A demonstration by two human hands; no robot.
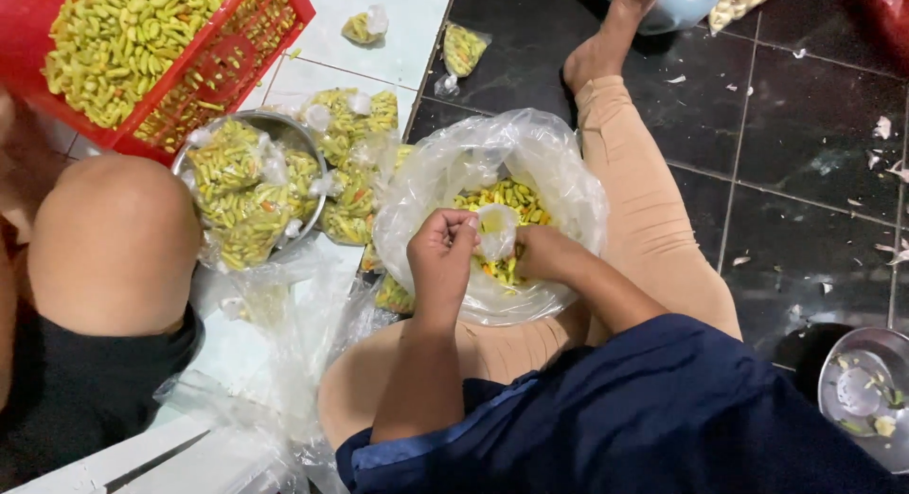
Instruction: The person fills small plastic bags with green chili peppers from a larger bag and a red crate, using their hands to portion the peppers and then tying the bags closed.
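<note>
Your left hand [440, 252] and right hand [542, 252] meet over the big clear plastic bag [559, 186] that sits in your lap, both closed on a small clear bag [497, 231] held between them. Your left fingers are curled tight around its near edge, and your right fingers pinch the other side; the small bag stands upright and looks partly filled with yellow-green chillies. Below it, the big bag lies open, with a heap of loose chillies [516, 198] in its bottom.

Just to your left, a metal bowl [284, 125] holds several filled and knotted small packets [241, 186], and more packets [355, 162] lie piled on the pale tiles between the bowl and the big bag. A red plastic crate [222, 63] full of chillies stands tilted beyond the bowl. Two more packets [461, 51] lie further off, near the line where pale tiles meet dark floor [805, 153]. Another person's bare knee [114, 238] sits close at your left. At your right, a small metal bowl [866, 395] rests on the dark floor with a few scraps in it.
</note>
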